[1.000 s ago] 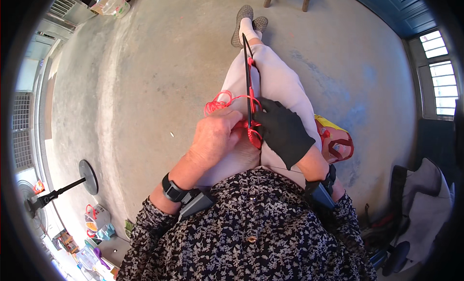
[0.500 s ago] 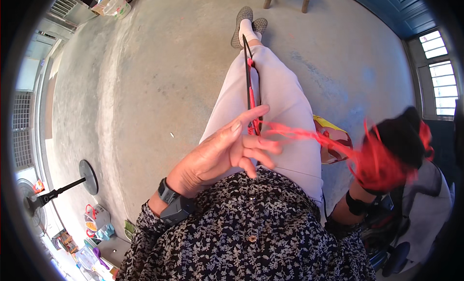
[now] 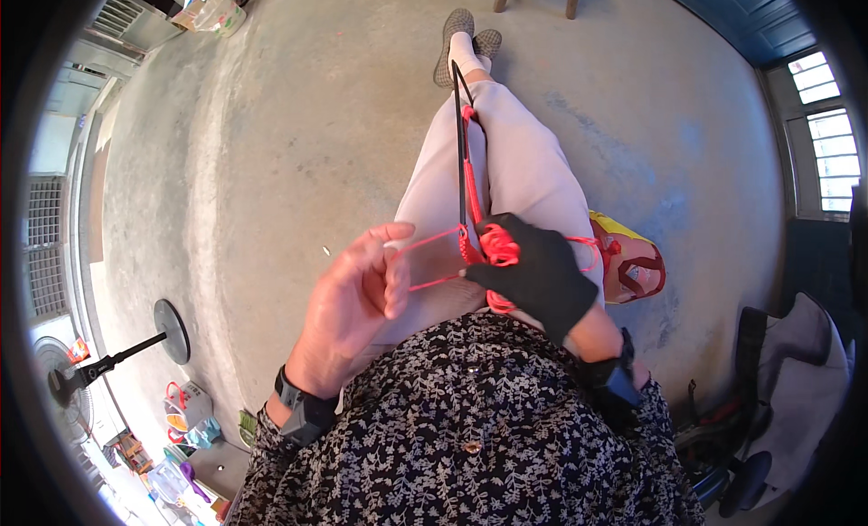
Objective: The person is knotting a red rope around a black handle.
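A thin black loop (image 3: 460,155) stretches along my legs, from near my feet toward my lap. Red braided cord (image 3: 472,189) runs down its right side, with a red knot near the far end. My left hand (image 3: 351,291) is bare, and a loop of the red cord is hooked on its partly curled fingers and pulled taut. Over my lap, my right hand (image 3: 547,273) wears a black glove with the fingers closed round a bunched red cord (image 3: 499,246). The glove partly covers the bundle and the near end of the black loop.
A red and yellow bag (image 3: 633,268) stands on the floor right of my legs. Far left is a fan (image 3: 68,381), close to a black stand with a round disc (image 3: 172,331). A grey padded seat (image 3: 796,390) is at lower right; wooden stool legs (image 3: 571,0) show at the top.
My right hand has swung in from the far right to my lap with the red cord bundle. My left hand has drawn back to the left, and a cord loop is now stretched from its fingers.
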`<state>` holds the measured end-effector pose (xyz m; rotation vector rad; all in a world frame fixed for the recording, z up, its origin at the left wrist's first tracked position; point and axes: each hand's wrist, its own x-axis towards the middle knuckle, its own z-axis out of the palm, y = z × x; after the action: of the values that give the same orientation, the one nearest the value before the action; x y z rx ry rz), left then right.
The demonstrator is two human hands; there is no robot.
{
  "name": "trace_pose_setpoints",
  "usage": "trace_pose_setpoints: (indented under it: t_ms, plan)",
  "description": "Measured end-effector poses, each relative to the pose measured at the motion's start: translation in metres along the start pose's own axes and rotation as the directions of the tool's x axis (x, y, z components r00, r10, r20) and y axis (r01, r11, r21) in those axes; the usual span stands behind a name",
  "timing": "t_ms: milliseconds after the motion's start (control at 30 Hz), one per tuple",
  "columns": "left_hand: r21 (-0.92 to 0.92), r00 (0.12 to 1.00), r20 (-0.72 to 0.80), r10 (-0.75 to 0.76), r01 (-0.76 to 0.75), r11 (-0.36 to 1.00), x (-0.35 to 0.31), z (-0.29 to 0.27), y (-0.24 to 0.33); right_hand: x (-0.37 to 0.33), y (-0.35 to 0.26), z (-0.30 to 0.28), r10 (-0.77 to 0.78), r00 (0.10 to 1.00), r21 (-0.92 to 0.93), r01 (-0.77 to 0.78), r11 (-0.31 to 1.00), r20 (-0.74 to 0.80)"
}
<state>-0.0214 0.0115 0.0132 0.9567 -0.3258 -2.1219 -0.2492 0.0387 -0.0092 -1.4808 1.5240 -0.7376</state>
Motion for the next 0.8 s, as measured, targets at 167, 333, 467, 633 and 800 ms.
trace_pose_setpoints:
  t_ms: [167, 333, 467, 633, 800]
  plan:
    - [0.352, 0.996, -0.002, -0.085, 0.08, 0.932, -0.023, -0.016, -0.006, 0.01, 0.007, 0.029, -0.02, 0.996, -0.365, 0.052, 0.93, 0.09]
    - [0.371, 0.996, -0.009, -0.092, 0.089, 0.925, -0.031, -0.019, -0.015, 0.01, 0.014, 0.03, -0.008, 0.986, -0.379, 0.072, 0.923, 0.166]
    - [0.335, 0.982, 0.018, -0.186, 0.169, 0.927, -0.03, -0.023, -0.008, 0.016, 0.048, -0.009, -0.08, 0.971, 0.647, -0.089, 0.757, 0.227]
    - [0.205, 0.953, 0.049, -0.299, 0.283, 0.937, -0.023, -0.027, -0.008, 0.034, 0.118, -0.097, 0.373, 0.896, 0.971, 0.217, 0.103, -0.24]
    - [-0.037, 0.932, 0.362, -0.016, 0.032, 0.999, -0.006, -0.014, 0.001, 0.021, 0.096, -0.131, 0.384, 0.737, 0.771, 0.286, 0.569, -0.557]
